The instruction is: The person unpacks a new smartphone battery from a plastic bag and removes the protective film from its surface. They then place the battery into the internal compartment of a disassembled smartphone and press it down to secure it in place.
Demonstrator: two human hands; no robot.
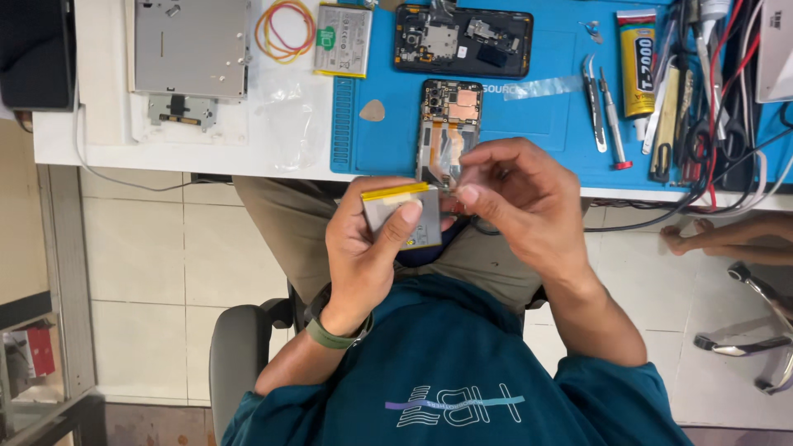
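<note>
— What has the left hand (368, 248) got?

— A flat phone battery (402, 216), grey with a yellow strip along its top edge. The fingers are wrapped behind it and the thumb presses on its face, so it is firmly clasped. It is held above the lap, just off the near edge of the workbench (99, 132).

— And the right hand (516, 198)?

— Thumb and forefinger are pinched narrow at the battery's upper right corner, on something too small to make out. The other fingers are curled loosely.

— What lies right behind the hands?

— An opened phone (450, 116) with its copper-coloured insides showing, lying on the blue repair mat (545, 124) near the mat's near edge. A second opened phone (462, 40) lies across the mat's far edge.

— Anything else on the mat?

— An orange pick (372, 110) near its left edge, tweezers (593, 101) and a glue tube (637, 62) toward its right edge.

— And off the mat?

— Another battery (343, 40) straddles the mat's left edge at the far side, rubber bands (285, 30) beside it, and a metal plate (192, 49) toward the workbench's left end.
</note>
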